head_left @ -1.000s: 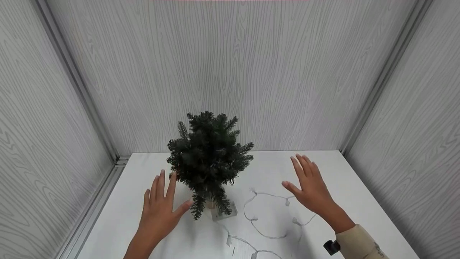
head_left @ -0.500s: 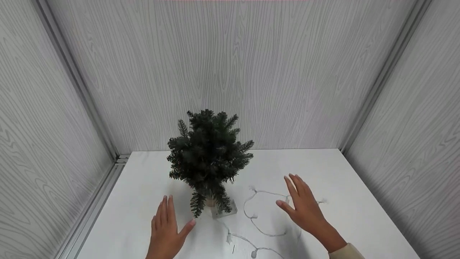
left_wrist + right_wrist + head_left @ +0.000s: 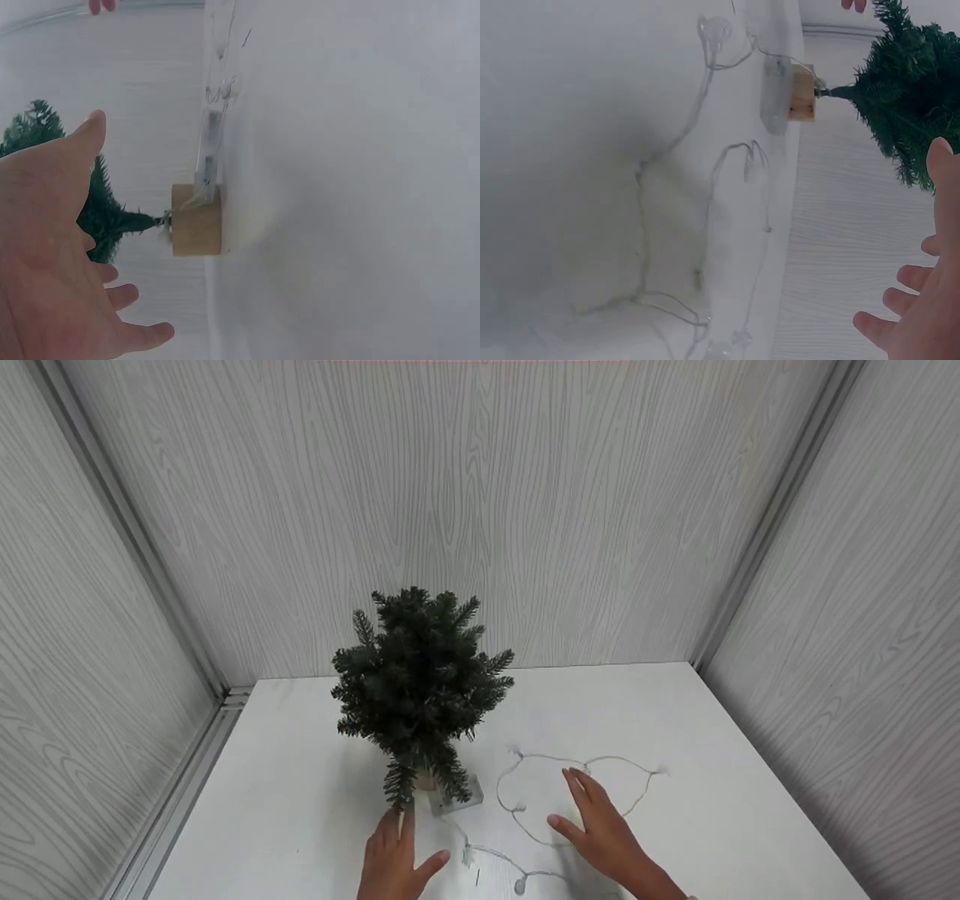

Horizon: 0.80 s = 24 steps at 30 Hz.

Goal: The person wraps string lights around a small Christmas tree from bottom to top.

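Note:
A small dark green artificial Christmas tree (image 3: 420, 675) stands on a round wooden base (image 3: 196, 234), left of the table's middle. Beside that base lies a clear battery box (image 3: 459, 797), from which a string of lights (image 3: 525, 872) trails in loops across the table to the right. The left hand (image 3: 396, 859) is held below the tree's lowest branches in the head view, fingers extended and thumb spread, gripping nothing. Above the looped light string, the right hand (image 3: 600, 832) hovers with straight fingers and holds nothing.
The white table (image 3: 720, 825) is enclosed by pale wood-grain panels, with the back panel (image 3: 480, 510) behind the tree. A metal rail (image 3: 169, 802) runs along the left edge. A small dark sliver (image 3: 478, 877) lies near the light string.
Both hands have moved down toward the near side of the table and closer together. The left hand shifted right, the right hand left. The tree and lights stay put on the table.

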Motion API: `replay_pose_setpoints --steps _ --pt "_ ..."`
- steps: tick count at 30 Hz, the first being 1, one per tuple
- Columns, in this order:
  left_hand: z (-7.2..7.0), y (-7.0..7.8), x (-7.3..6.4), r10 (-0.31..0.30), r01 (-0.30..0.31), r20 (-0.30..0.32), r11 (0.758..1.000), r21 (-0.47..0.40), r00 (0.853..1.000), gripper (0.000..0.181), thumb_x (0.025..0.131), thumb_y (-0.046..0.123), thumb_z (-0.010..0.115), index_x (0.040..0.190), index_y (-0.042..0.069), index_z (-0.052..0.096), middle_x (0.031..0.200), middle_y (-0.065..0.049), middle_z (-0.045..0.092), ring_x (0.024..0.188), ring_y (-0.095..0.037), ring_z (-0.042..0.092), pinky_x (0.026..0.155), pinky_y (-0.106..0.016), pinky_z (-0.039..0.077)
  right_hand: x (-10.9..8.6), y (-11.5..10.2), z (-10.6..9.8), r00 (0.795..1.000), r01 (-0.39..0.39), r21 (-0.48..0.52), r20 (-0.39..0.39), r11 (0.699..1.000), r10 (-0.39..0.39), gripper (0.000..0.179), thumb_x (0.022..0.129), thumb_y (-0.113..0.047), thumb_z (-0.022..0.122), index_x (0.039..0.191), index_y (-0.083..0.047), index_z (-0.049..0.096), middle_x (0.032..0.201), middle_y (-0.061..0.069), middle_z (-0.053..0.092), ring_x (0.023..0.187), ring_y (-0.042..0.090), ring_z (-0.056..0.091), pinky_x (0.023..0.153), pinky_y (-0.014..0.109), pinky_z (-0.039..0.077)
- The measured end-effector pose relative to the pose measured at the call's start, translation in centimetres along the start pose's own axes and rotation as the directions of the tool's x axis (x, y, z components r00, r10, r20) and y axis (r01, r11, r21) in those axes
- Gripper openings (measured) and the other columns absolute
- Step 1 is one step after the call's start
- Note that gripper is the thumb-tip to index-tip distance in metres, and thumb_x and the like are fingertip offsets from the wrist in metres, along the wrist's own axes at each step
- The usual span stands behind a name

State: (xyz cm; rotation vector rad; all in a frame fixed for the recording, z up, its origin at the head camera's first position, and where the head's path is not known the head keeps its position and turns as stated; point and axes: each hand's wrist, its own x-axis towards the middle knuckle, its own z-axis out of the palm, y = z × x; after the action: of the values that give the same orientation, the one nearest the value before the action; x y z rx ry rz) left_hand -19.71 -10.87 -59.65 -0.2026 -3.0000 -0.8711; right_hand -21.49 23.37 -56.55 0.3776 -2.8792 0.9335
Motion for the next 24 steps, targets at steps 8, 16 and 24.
replay_pose_setpoints --steps 8,16,24 --pt "2.5 1.7 1.2 0.142 -0.139 0.059 0.989 -0.051 0.988 0.086 0.088 0.049 0.074 0.151 0.001 0.042 0.154 -0.030 0.034 0.139 -0.052 0.037 0.109 -0.067 0.033 -0.8 0.4 3.5 0.987 -0.067 0.155 0.153 0.986 0.043 0.078 0.098 -0.057 0.056 0.157 -0.011 0.034 0.158 0.020 0.036 0.146 0.045 0.034 0.112 0.067 0.031" --pt "4.5 3.2 2.1 0.236 -0.242 0.097 0.968 0.060 0.967 0.065 0.086 0.043 0.078 0.138 0.009 0.059 0.146 -0.018 0.048 0.128 -0.040 0.052 0.103 -0.057 0.045 -1.3 0.3 6.1 0.980 0.057 0.135 0.179 0.989 -0.081 0.062 0.100 -0.042 0.061 0.142 0.003 0.051 0.140 0.019 0.052 0.126 0.041 0.052 0.101 0.059 0.045" --pt "5.9 4.1 3.3 0.339 -0.352 0.151 0.934 0.063 0.928 0.042 0.085 0.033 0.080 0.123 0.018 0.070 0.122 -0.001 0.062 0.110 -0.024 0.058 0.095 -0.048 0.048 -0.8 -0.2 7.3 0.972 0.077 0.060 0.218 0.995 -0.089 0.055 0.098 -0.040 0.065 0.135 0.001 0.058 0.130 0.017 0.058 0.120 0.041 0.055 0.098 0.057 0.047"
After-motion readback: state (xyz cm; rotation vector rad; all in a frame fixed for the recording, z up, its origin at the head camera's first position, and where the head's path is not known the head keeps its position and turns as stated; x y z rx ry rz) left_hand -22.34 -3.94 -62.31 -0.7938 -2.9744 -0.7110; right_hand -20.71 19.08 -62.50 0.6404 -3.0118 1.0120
